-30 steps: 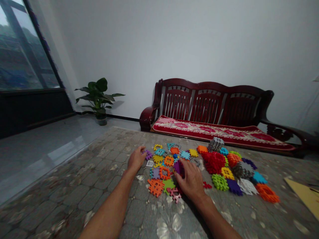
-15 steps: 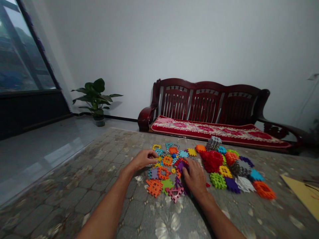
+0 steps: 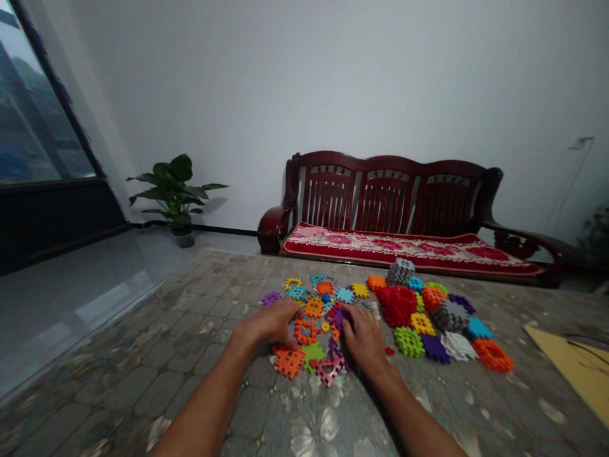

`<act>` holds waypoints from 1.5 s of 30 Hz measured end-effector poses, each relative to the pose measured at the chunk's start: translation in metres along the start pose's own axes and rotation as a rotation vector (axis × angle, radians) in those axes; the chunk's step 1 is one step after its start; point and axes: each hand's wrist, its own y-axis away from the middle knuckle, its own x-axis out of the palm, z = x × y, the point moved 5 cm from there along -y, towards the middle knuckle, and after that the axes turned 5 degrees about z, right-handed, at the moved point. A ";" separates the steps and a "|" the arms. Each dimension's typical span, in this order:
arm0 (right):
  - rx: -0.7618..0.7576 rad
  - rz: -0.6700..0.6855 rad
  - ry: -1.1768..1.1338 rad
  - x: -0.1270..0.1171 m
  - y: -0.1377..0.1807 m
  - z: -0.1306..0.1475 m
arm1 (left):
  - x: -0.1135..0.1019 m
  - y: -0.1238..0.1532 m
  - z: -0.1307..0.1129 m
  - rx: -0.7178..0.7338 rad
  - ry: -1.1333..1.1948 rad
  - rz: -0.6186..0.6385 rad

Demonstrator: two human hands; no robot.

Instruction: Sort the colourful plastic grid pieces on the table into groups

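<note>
Patterned worktop (image 3: 190,330), plastic pieces (image 3: 311,357) scattered. Picking-through stage, I reckon: left hand (image 3: 271,322) spread, right hand (image 3: 365,336) at a purple piece (image 3: 339,318), can't tell if gripping; next needs a pinch.

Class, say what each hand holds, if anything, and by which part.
A hold cannot be told: the right hand is at the right edge of a purple piece, the left hand beside an orange piece.

Your left hand (image 3: 272,322) has moved nearer and rightward from the purple toothed piece (image 3: 271,298), now uncovered, to beside the orange square frame (image 3: 299,339). Your right hand (image 3: 365,337) has shifted right, exposing the small yellow ring (image 3: 325,322) and more of the pink triangular piece (image 3: 329,374).
</note>
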 end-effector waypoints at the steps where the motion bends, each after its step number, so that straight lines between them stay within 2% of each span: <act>1: -0.001 -0.001 -0.004 0.000 0.000 0.000 | 0.000 0.000 -0.001 0.001 -0.006 -0.006; 8: 0.016 0.009 -0.021 -0.001 0.000 0.003 | 0.003 -0.002 -0.006 -0.013 -0.082 0.027; 19: 0.010 -0.010 -0.018 -0.004 0.000 0.007 | 0.000 -0.004 -0.003 -0.058 -0.037 -0.045; 26: 0.019 -0.002 -0.008 -0.007 0.001 0.010 | 0.007 -0.011 -0.012 0.011 -0.061 -0.076; 31: -0.124 -0.031 -0.081 -0.014 0.002 0.022 | 0.008 -0.014 -0.017 0.058 0.002 -0.182; 36: -0.286 -0.008 -0.131 -0.010 0.003 0.032 | 0.008 -0.014 -0.027 0.107 0.036 -0.196; 41: -0.285 0.019 -0.194 -0.004 0.003 0.028 | 0.010 -0.014 -0.031 0.163 0.030 -0.194; 45: -0.303 -0.008 -0.222 -0.003 0.004 0.027 | 0.015 -0.016 -0.027 0.200 0.029 -0.215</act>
